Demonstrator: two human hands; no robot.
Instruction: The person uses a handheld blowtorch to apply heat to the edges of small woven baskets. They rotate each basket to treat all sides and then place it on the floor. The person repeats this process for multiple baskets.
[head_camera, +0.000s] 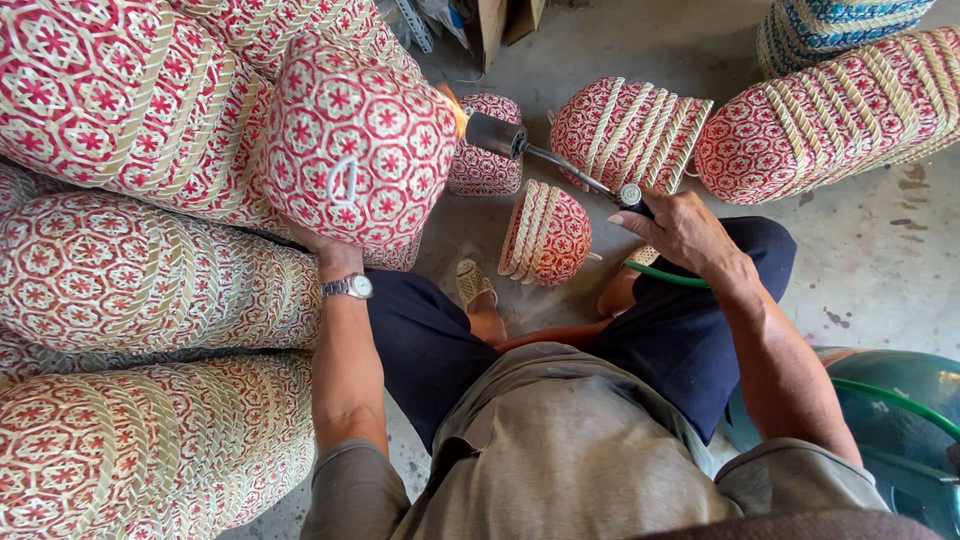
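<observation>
1. Left hand (318, 240) raised, forearm running straight up from the lap, wristwatch (350, 287) on the wrist; mostly hidden behind the held basket (355, 140), fingers grasping it from beneath, palm up.
2. Right hand (680, 228) out to the right of the held basket, arm bent at the elbow, fingers clenched round the grip end of the gas torch (545, 160), knuckles up.
3. Held basket: red & cream woven, rounded, up in the air, closed bottom w/ small white loop facing the camera; inside not visible.
4. Torch long axis diagonal, from the right hand up-left to the held basket; dark nozzle pointing at the basket's right edge, small orange flame (457, 108) touching there.
5. Green hose (665, 275) running from under the right hand toward the green gas cylinder (890, 420), lower right of the held basket.
6. Small basket (545, 232) lying on its side on the floor (860, 250), below-right of the held basket, between the knees; contents cannot tell.
7. Stacks of same-pattern baskets (130, 270) left of the held basket; more nested rows (820, 115) far right on the floor.
</observation>
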